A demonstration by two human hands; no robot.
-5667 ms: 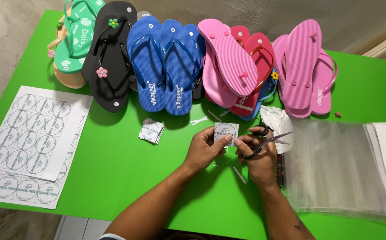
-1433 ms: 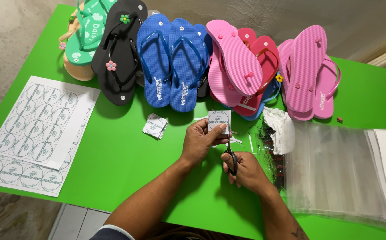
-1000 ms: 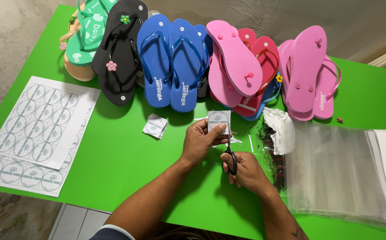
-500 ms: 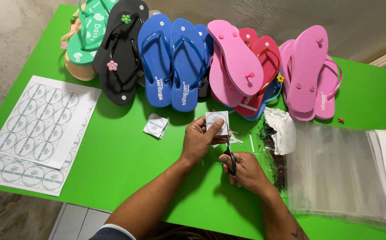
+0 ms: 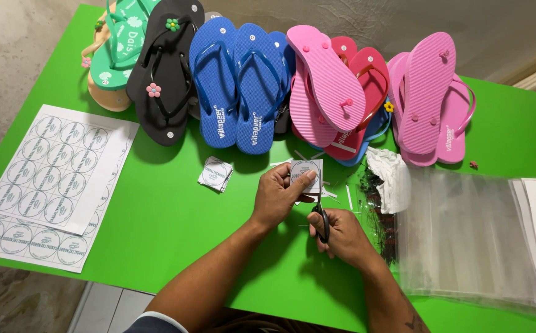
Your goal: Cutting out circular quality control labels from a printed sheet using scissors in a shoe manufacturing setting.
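My left hand (image 5: 278,196) pinches a small square paper label (image 5: 308,169) with a round printed design, holding it upright above the green table (image 5: 169,222). My right hand (image 5: 340,234) grips black-handled scissors (image 5: 321,217) just below the label, blades pointing up at its lower edge. Thin paper offcuts (image 5: 335,194) lie on the table around the hands.
Printed sheets of round labels (image 5: 46,185) lie at the left. A small pile of cut labels (image 5: 215,174) sits left of my hands. Flip-flops in green, black, blue (image 5: 237,86), pink and red line the far edge. A stack of clear plastic bags (image 5: 471,234) and crumpled white paper (image 5: 391,179) lie right.
Earlier both hands held the label and the open scissors further right. The scissors have since swung under the label, and over the last second the hands have barely shifted.
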